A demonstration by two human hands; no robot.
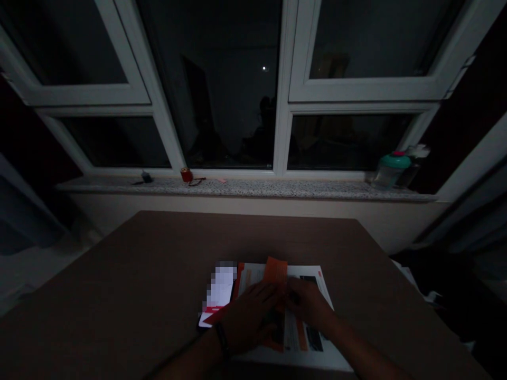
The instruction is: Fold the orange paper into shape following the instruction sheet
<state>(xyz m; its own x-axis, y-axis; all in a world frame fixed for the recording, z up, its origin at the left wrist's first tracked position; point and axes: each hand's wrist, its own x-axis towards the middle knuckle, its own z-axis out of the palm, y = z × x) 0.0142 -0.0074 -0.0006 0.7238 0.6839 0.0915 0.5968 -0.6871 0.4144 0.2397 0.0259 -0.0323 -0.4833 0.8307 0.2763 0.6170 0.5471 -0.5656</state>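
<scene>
An orange paper strip (276, 270) stands up from an open printed booklet (312, 359) on the brown table. My left hand (253, 311), with a dark band at the wrist, lies over the booklet's left part, its fingers extended against the lower part of the orange strip. On the strip's right side is my right hand (307, 301), its fingers bent together at the edge of the orange paper; the fingertips are dark and partly hidden. A phone with a lit, partly pixelated screen (222, 287) lies just left of the booklet.
The brown table (158, 248) reaches to a wall below a speckled stone sill (253, 188). On the sill are a small red object (186, 175), a dark small bottle (146, 177) and a clear jug with a teal lid (392, 169). Dark windows rise behind.
</scene>
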